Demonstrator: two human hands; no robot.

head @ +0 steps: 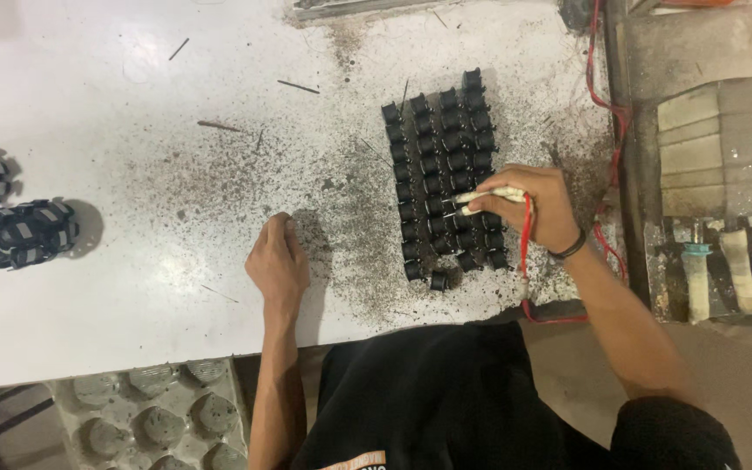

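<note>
Black plastic parts [444,174], small and alike, stand packed in a block of rows right of centre in the frame, on the white, grit-speckled desk [132,287]. The block's long axis runs from the upper right of the frame down toward me, leaning slightly left at its near end. My right hand [537,209] sits at the block's right edge, about two-thirds of the way down, fingers pinched around a pale, slim probe-like tool [489,197] whose tip points left into the rows and seems to touch one part; a red wire [526,252] trails from it past my wrist and off the desk's near edge. That hand is plainly the nearer one. My left hand [278,261] rests loosely curled, holding nothing, on bare desk well to the left of the block, fingertips on the surface. One loose part [438,280] lies just below the block's near end. Two black bundles [24,231] sit far off at the left edge.
</note>
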